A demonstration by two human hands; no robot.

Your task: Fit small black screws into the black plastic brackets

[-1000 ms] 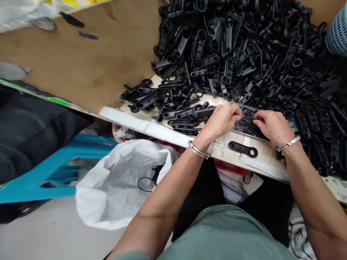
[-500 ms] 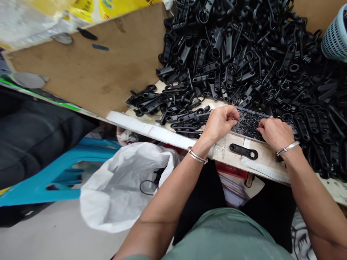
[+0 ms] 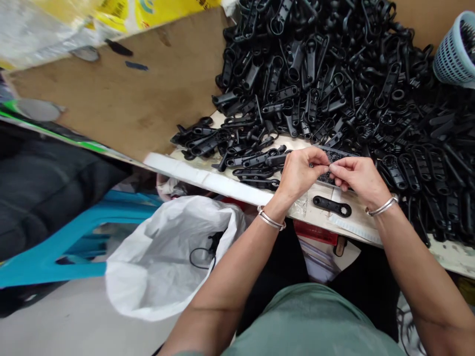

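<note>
My left hand (image 3: 301, 171) and my right hand (image 3: 359, 176) meet fingertip to fingertip over a shallow clear tray of tiny black bits (image 3: 334, 158). Both hands are pinched closed; what sits between the fingertips is too small to make out. A single flat black plastic lever with a round hole (image 3: 331, 205) lies on the table edge just below the hands. Behind them rises a big heap of the same black plastic parts (image 3: 334, 74). Each wrist wears a silver bangle.
A white plastic sack (image 3: 166, 257) with a black loop inside hangs open below the table edge (image 3: 193, 174) at left. A blue plastic stool (image 3: 63, 247) stands further left. A pale blue basket (image 3: 454, 54) sits at the far right. Brown board (image 3: 122, 94) lies left of the heap.
My right hand slid left off the tray's right side to meet my left hand. Both hands lifted slightly and pinched together above the tray.
</note>
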